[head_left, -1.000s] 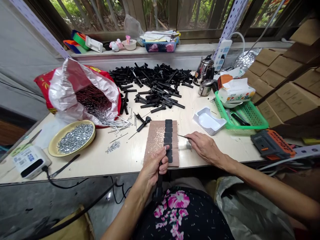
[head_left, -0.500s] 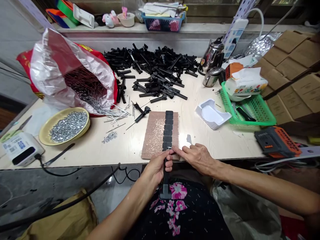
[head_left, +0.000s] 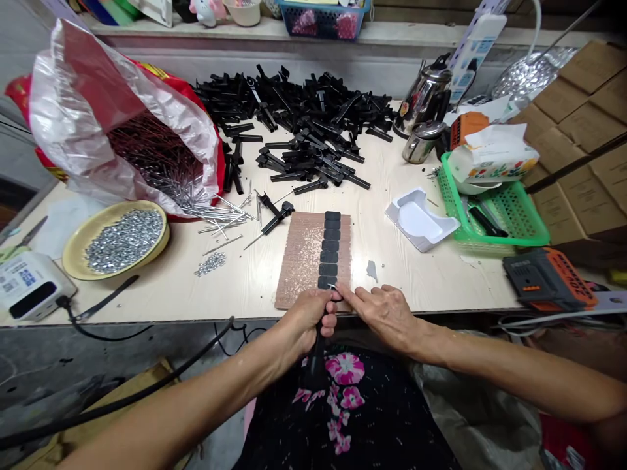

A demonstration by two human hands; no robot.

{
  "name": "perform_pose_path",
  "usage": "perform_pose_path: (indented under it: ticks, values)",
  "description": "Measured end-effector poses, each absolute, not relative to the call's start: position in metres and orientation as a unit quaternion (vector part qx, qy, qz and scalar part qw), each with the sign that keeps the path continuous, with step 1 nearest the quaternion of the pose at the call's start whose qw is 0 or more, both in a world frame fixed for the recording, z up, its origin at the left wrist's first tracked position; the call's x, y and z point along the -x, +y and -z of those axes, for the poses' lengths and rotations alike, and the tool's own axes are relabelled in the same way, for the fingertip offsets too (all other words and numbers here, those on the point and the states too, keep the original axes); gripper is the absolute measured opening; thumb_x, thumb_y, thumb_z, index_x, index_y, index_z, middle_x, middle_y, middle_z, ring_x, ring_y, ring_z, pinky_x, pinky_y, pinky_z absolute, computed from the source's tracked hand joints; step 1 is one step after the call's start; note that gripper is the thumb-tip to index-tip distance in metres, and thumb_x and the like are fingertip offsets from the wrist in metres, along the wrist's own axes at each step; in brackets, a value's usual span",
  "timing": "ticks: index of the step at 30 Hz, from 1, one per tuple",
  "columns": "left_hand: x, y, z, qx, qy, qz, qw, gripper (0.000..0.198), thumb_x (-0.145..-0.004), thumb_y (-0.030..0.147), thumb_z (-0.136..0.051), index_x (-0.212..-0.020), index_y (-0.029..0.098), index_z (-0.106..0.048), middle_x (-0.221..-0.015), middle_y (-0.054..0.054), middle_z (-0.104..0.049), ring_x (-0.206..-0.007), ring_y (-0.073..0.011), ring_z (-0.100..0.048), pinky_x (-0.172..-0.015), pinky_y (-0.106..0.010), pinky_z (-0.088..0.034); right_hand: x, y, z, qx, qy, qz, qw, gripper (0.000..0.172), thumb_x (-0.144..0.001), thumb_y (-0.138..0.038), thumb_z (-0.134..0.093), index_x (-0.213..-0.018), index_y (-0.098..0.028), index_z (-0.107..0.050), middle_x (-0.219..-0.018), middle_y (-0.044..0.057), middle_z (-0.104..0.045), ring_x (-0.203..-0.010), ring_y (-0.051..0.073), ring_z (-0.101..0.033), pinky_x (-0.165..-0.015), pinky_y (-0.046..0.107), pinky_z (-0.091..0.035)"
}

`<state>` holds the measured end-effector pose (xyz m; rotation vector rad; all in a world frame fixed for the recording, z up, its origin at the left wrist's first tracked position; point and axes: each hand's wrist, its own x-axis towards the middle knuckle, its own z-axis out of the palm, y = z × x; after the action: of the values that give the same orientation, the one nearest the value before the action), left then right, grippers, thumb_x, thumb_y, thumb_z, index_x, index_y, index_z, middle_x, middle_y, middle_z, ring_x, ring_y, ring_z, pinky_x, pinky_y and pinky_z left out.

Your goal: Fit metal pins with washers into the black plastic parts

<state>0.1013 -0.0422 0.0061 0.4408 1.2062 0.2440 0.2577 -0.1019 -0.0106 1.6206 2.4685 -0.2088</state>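
My left hand is closed round a long black plastic part, which points down toward my lap. A small silver metal piece shows at its upper end, too small to name surely. My right hand meets the left there, index finger stretched to that end and the other fingers curled; its thumb is hidden. Just beyond my fingertips lies a brown ribbed board with a column of black rounded pads. Left of the board, a similar black part rests with a long metal rod.
A heap of black plastic parts covers the back. At left are an open sack of long nails, a yellow bowl of small metal pieces and a white device. Rightward sit a white tray, a green basket and a battery pack.
The view has shifted slightly, so the table items sit higher in it. The black part's lower end has swung a little left; both hands stay together at its upper end.
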Motion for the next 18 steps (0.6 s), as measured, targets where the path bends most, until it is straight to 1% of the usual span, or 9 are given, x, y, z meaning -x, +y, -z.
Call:
perform_pose_path:
  ticks: [3, 6, 7, 9, 11, 15, 16, 18]
  values:
    - [-0.099, -0.033, 0.0, -0.288, 0.552, -0.116, 0.774, 0.014, -0.078, 0.015, -0.057, -0.065, 0.017, -0.054, -0.042, 0.007, -0.039, -0.028, -0.0035, -0.027, -0.032, -0.017, -0.013, -0.256, -0.099, 0.005, -0.547, 0.826, 0.082, 0.107, 0.059, -0.087, -0.006, -0.039, -0.143, -0.02, -0.027, -0.095, 0.01, -0.066, -0.075, 0.019, -0.064, -0.063, 0.03, -0.044]
    - [-0.095, -0.022, 0.006, -0.329, 0.529, -0.104, 0.776, 0.021, -0.071, 0.007, -0.06, -0.054, 0.017, -0.052, -0.041, 0.006, -0.038, -0.031, -0.0034, -0.026, -0.033, -0.017, -0.013, -0.256, -0.097, 0.002, -0.539, 0.831, 0.084, 0.106, 0.059, -0.086, -0.005, -0.039, -0.143, -0.018, -0.028, -0.097, 0.011, -0.066, -0.076, 0.02, -0.064, -0.063, 0.031, -0.045]
    - [-0.093, -0.018, 0.008, -0.322, 0.521, -0.084, 0.786, 0.02, -0.071, 0.008, -0.06, -0.055, 0.017, -0.053, -0.042, 0.005, -0.039, -0.032, -0.0035, -0.026, -0.033, -0.017, -0.014, -0.256, -0.096, 0.002, -0.541, 0.83, 0.086, 0.104, 0.059, -0.086, -0.005, -0.039, -0.142, -0.018, -0.028, -0.098, 0.011, -0.066, -0.075, 0.02, -0.064, -0.063, 0.031, -0.045]
    - [-0.089, -0.015, 0.009, -0.309, 0.499, -0.042, 0.809, 0.012, -0.074, 0.013, -0.059, -0.062, 0.016, -0.059, -0.046, 0.004, -0.042, -0.033, -0.0043, -0.026, -0.033, -0.017, -0.016, -0.255, -0.093, 0.001, -0.552, 0.822, 0.098, 0.102, 0.056, -0.088, -0.007, -0.039, -0.141, -0.019, -0.03, -0.098, 0.011, -0.067, -0.075, 0.02, -0.064, -0.061, 0.03, -0.045]
    - [-0.086, -0.017, 0.01, -0.319, 0.49, -0.037, 0.811, 0.011, -0.075, 0.014, -0.058, -0.065, 0.015, -0.06, -0.047, 0.004, -0.041, -0.033, -0.0047, -0.024, -0.034, -0.018, -0.016, -0.255, -0.091, 0.0, -0.561, 0.814, 0.114, 0.1, 0.054, -0.088, -0.009, -0.04, -0.14, -0.021, -0.031, -0.1, 0.01, -0.067, -0.074, 0.02, -0.065, -0.059, 0.029, -0.044]
    - [-0.085, -0.023, 0.006, -0.361, 0.507, -0.134, 0.771, 0.025, -0.068, -0.002, -0.058, -0.054, 0.018, -0.051, -0.045, 0.007, -0.032, -0.035, -0.0045, -0.02, -0.034, -0.017, -0.015, -0.256, -0.09, 0.002, -0.559, 0.816, 0.129, 0.069, 0.056, -0.087, -0.008, -0.04, -0.14, -0.022, -0.03, -0.102, 0.008, -0.067, -0.075, 0.018, -0.064, -0.061, 0.028, -0.043]
    - [-0.086, -0.022, 0.005, -0.343, 0.514, -0.137, 0.774, 0.027, -0.068, -0.005, -0.056, -0.054, 0.018, -0.05, -0.045, 0.007, -0.031, -0.035, -0.0043, -0.02, -0.034, -0.017, -0.015, -0.257, -0.09, 0.003, -0.56, 0.816, 0.128, 0.061, 0.056, -0.087, -0.008, -0.04, -0.14, -0.023, -0.031, -0.102, 0.008, -0.067, -0.075, 0.018, -0.064, -0.061, 0.028, -0.043]
    - [-0.09, -0.018, -0.001, -0.291, 0.527, -0.098, 0.792, 0.025, -0.071, -0.003, -0.053, -0.057, 0.018, -0.05, -0.045, 0.008, -0.031, -0.033, -0.0038, -0.019, -0.033, -0.016, -0.013, -0.259, -0.089, 0.005, -0.563, 0.815, 0.128, 0.053, 0.055, -0.087, -0.009, -0.04, -0.14, -0.024, -0.032, -0.099, 0.006, -0.067, -0.073, 0.017, -0.063, -0.061, 0.027, -0.042]
